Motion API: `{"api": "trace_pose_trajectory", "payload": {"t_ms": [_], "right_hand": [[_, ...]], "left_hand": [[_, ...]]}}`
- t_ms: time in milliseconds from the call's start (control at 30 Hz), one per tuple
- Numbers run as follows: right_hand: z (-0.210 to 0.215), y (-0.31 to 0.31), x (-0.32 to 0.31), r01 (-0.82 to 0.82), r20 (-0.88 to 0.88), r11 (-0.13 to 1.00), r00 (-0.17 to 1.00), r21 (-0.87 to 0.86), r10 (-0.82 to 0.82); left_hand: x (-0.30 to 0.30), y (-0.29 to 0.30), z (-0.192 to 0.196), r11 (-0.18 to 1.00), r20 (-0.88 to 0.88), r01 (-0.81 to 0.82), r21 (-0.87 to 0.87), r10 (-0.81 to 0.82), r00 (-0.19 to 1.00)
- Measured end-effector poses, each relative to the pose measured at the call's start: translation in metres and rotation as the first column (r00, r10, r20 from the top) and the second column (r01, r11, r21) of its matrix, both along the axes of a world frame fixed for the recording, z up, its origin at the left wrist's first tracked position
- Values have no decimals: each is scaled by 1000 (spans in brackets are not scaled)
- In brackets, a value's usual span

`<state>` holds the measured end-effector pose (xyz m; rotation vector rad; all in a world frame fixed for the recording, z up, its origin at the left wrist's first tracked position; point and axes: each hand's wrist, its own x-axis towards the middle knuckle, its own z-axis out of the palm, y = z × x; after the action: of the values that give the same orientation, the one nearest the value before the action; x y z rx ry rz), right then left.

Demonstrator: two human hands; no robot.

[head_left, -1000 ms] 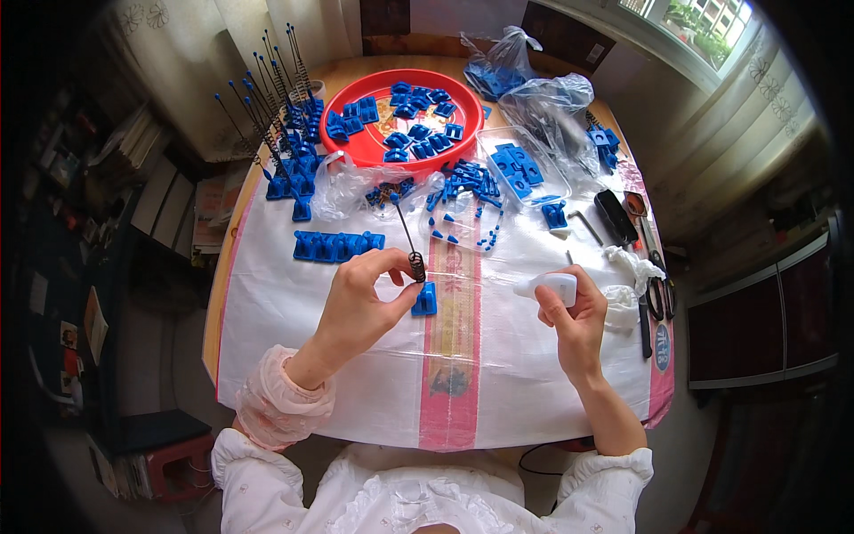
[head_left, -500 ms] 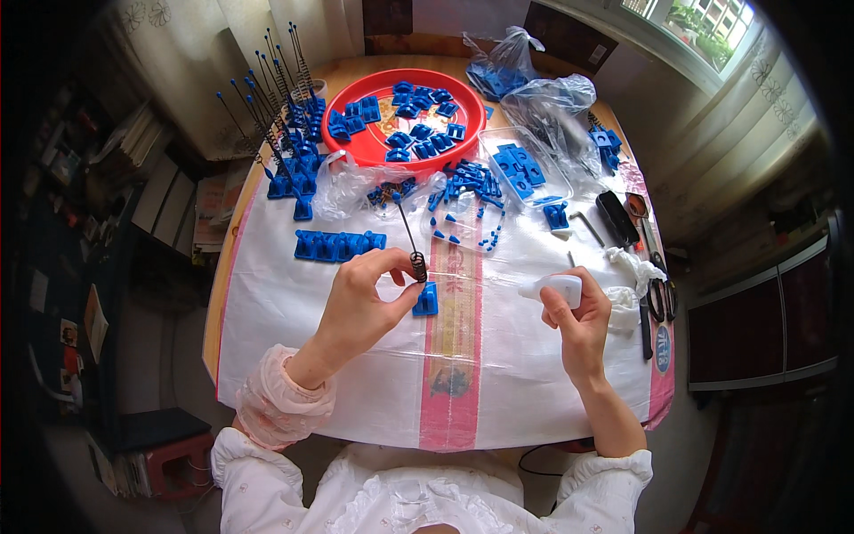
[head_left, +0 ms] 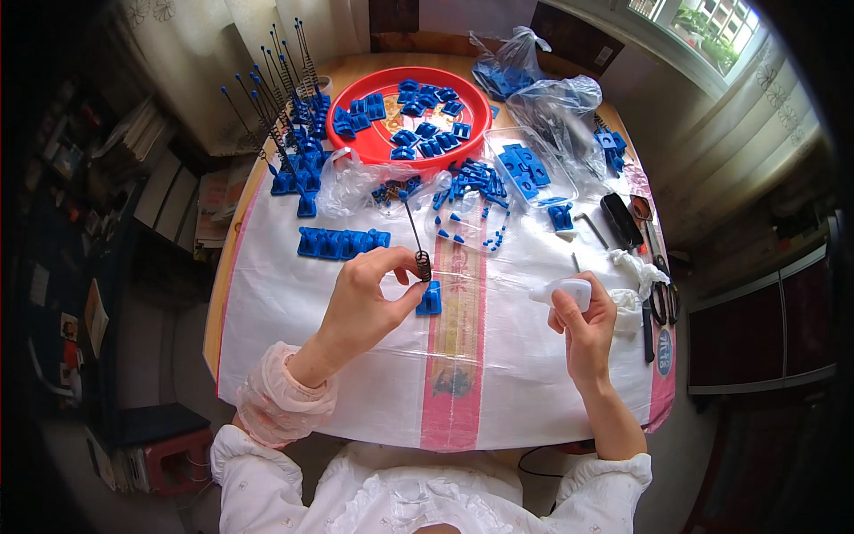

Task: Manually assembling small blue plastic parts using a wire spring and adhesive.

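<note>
A spring-tipped rod is pinched over a small blue block while a white squeeze bottle is gripped nearby.

The rod point(head_left: 416, 238), a thin wire with a coiled spring at its lower end, is grasped by the left hand point(head_left: 365, 303) at the spring, just above the blue block point(head_left: 431, 301) on the white sheet point(head_left: 294, 303). Right of the block, the white bottle point(head_left: 562, 292) is clasped in the right hand point(head_left: 585, 331), nozzle pointed toward the block. Beyond the block, a red tray point(head_left: 374, 89) filled with blue parts is seen.

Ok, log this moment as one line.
left hand: pinching spring rod on blue base | right hand: holding white squeeze bottle | red tray: blue parts
</note>
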<state>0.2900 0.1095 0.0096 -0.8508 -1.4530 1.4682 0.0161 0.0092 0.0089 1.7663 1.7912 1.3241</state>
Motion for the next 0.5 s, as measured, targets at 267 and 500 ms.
{"api": "trace_pose_trajectory", "payload": {"t_ms": [267, 500], "right_hand": [[-7, -5, 2, -10, 60, 995, 998, 97, 4], [-5, -8, 0, -12, 65, 995, 998, 95, 6]], "left_hand": [[0, 0, 1, 1000, -14, -3, -4, 3, 1000], [0, 0, 2, 1000, -25, -5, -16, 5, 1000]]}}
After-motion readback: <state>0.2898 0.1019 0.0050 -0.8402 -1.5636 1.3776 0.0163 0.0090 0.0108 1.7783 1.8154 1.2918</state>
